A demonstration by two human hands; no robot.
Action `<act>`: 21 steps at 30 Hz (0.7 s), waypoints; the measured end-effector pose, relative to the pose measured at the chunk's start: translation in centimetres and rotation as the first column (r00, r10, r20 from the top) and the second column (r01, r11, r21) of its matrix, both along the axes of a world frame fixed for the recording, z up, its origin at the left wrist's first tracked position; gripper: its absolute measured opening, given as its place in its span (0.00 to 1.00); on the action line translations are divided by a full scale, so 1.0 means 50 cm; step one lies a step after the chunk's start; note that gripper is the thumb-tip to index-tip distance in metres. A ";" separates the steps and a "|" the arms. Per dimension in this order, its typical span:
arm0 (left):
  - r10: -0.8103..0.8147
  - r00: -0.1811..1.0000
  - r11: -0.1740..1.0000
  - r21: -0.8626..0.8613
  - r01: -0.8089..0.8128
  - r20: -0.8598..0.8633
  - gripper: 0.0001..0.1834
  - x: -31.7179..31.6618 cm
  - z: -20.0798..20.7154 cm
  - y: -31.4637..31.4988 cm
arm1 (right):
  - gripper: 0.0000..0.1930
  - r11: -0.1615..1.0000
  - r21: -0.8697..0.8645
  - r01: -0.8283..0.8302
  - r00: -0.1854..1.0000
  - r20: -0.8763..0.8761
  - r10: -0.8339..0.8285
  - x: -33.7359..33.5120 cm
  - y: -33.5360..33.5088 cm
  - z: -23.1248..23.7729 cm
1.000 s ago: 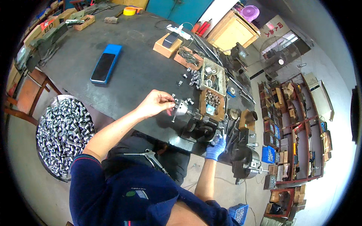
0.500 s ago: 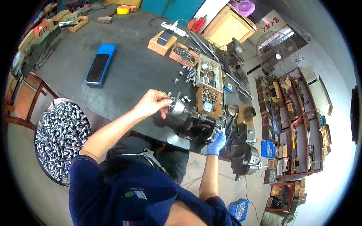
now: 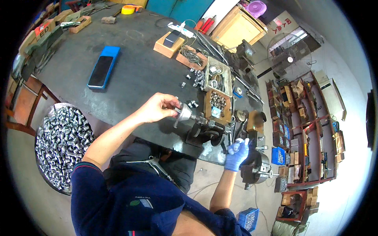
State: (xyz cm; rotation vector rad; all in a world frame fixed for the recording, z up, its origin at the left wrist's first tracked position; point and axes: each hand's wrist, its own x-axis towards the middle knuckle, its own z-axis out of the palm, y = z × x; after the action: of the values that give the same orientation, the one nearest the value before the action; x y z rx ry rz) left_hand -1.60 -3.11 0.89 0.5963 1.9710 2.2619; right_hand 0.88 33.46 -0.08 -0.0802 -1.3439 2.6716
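Observation:
My bare left hand reaches over the bench, thumb and fingers pinched at the front of a silver chuck. A small metal part shows between the fingertips, partly hidden by them. A short bar sticks out of the chuck and points down toward me. Behind the chuck is a dark spindle fixture at the bench edge. My right hand, in a blue glove, is raised right of the fixture with curled fingers. Whether it holds anything is hidden. Loose metal fittings lie beyond the chuck.
A round tub of shiny metal fittings stands at left. On the bench are a blue-cased device, a cardboard box of fittings and a plastic tray. A dark round-bodied machine stands right of my right hand.
My right hand has moved right, away from the fixture. The chuck has turned, its bar swinging from pointing up to pointing down. My left hand stays at the chuck's front.

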 end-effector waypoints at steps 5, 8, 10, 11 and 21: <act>-0.011 1.000 1.000 -0.008 0.011 0.016 0.12 0.002 0.000 -0.005 | 0.23 0.989 -0.083 -0.124 0.992 -0.022 0.123 -0.120 0.016 0.044; -0.036 0.999 0.999 0.020 0.035 0.035 0.12 -0.002 -0.001 -0.004 | 0.24 0.912 -0.332 -0.241 0.969 -0.029 0.246 -0.200 0.017 0.014; -0.061 0.998 0.997 0.051 0.059 0.033 0.12 -0.006 0.001 0.000 | 0.23 0.874 -0.410 -0.261 0.962 -0.033 0.272 -0.234 0.035 -0.035; -0.059 0.998 0.996 0.064 0.057 0.036 0.12 -0.008 -0.003 0.001 | 0.22 0.872 -0.422 -0.248 0.964 -0.022 0.264 -0.255 0.049 -0.074; -0.008 0.995 0.994 0.108 -0.003 0.098 0.09 -0.001 -0.004 0.005 | 0.16 0.999 0.041 -0.027 0.954 0.300 0.014 -0.189 0.000 -0.180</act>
State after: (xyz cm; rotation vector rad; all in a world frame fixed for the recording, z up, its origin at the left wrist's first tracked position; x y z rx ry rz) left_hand -1.66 -2.87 0.71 0.4859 1.8119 2.3601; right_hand -8.55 33.45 -9.09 -0.4878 -1.4921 2.7268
